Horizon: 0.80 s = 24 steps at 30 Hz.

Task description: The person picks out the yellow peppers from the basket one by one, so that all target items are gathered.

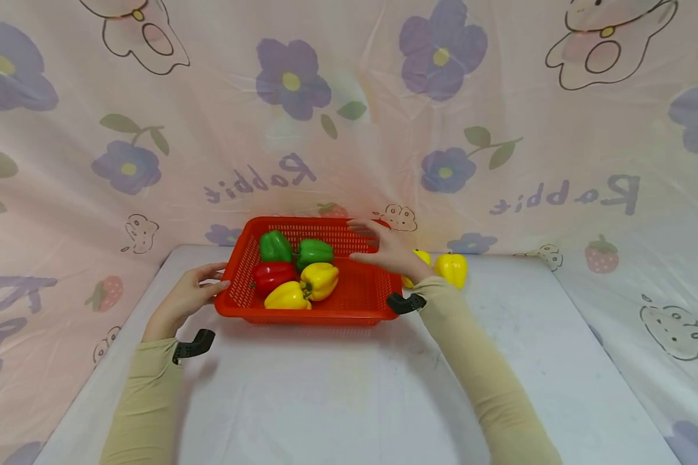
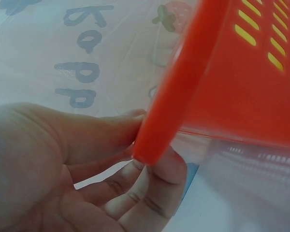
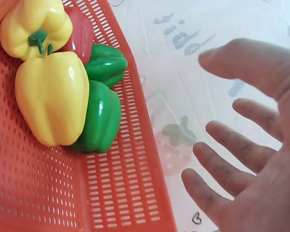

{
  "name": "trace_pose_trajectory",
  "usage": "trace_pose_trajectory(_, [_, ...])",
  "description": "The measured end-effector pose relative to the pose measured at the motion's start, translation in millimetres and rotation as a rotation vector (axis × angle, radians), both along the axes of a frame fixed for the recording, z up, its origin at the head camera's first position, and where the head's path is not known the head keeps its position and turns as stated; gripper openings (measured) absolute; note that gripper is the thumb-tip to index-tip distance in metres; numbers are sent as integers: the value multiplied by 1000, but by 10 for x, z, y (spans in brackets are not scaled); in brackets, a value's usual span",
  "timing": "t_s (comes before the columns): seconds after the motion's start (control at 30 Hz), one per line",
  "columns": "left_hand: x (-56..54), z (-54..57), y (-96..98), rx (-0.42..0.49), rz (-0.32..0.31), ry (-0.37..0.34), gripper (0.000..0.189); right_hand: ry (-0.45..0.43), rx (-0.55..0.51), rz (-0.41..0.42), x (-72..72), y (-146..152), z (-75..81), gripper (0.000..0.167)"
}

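A red plastic basket [image 1: 314, 314] with slotted walls stands toward the back of the table. Its left rim [image 2: 169, 101] is pinched by my left hand [image 1: 186, 296], thumb on the outer side and fingers curled beneath. Over the basket's right end, my right hand [image 1: 391, 250] holds nothing, its fingers spread apart in the right wrist view. Inside, mostly on the left, lie two green bell peppers [image 1: 315, 254], a red bell pepper [image 1: 273, 276] and two yellow bell peppers [image 3: 53, 99].
Two more yellow bell peppers [image 1: 451, 269] are on the table right of the basket, one partly hidden behind my right wrist. A white cloth covers the table [image 1: 326, 387]. Printed fabric [image 1: 360, 148] hangs behind and along the sides.
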State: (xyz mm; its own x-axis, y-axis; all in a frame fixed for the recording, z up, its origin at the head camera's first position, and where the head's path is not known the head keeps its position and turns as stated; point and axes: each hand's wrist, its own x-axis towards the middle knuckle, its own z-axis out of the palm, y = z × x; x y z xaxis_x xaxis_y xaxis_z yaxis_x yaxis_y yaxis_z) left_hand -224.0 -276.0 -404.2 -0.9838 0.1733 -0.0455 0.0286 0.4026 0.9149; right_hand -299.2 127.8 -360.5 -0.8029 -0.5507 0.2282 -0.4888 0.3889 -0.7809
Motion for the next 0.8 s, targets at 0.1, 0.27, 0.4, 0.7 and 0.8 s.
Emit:
trace_pose_trajectory(0.1, [-1,7,4,-3,3,-8,54,-8,24,26,-21,-61,-13,64])
trace_pose_trajectory(0.27, [-9,13,8,-5,4,-15,55,-26,71,37,-30,-134,-35,65])
trace_pose_trajectory(0.4, [-13,10,7,3,2,-10,55,-27,99,47,-56,-190,-81,65])
trace_pose_trajectory(0.7, [-14,-17,-8,22,-3,-8,55,-53,137,103,-144,-356,-235,64])
trace_pose_trajectory(0.8, [-15,-26,-20,23,-1,-8,55,-67,154,116,-148,-401,-249,66])
